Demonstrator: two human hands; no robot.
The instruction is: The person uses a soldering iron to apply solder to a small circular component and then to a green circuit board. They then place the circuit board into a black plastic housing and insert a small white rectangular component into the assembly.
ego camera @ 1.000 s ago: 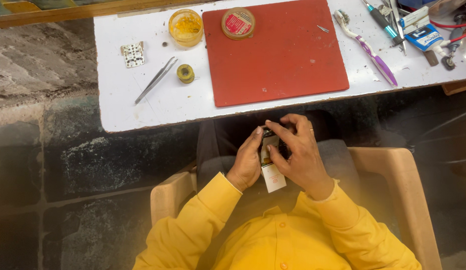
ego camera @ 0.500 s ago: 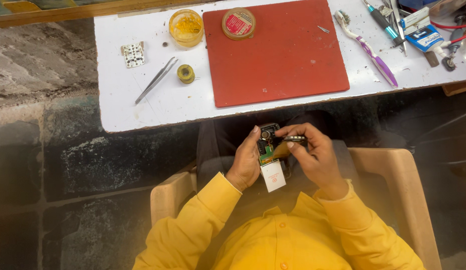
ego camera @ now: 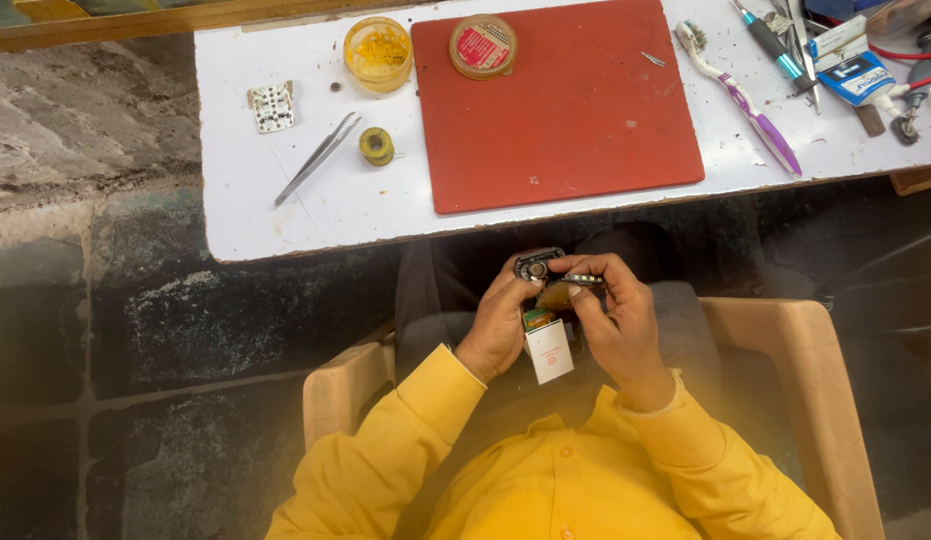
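I sit in a tan chair below a white table and hold a small electronic device over my lap with both hands. The device shows a dark round part at its top, a green board and a white block with a red mark at its near end. My left hand cups its left side, thumb near the round part. My right hand grips its right side and pinches a thin dark strip lying across its top.
On the white table lie a red mat, metal tweezers, a small yellow-green spool, a white perforated piece, two round tubs, a purple toothbrush and several tools at the right edge.
My right hand has shifted off the device's face to its right side, uncovering the green board and round part. It now pinches a thin dark strip across the top.
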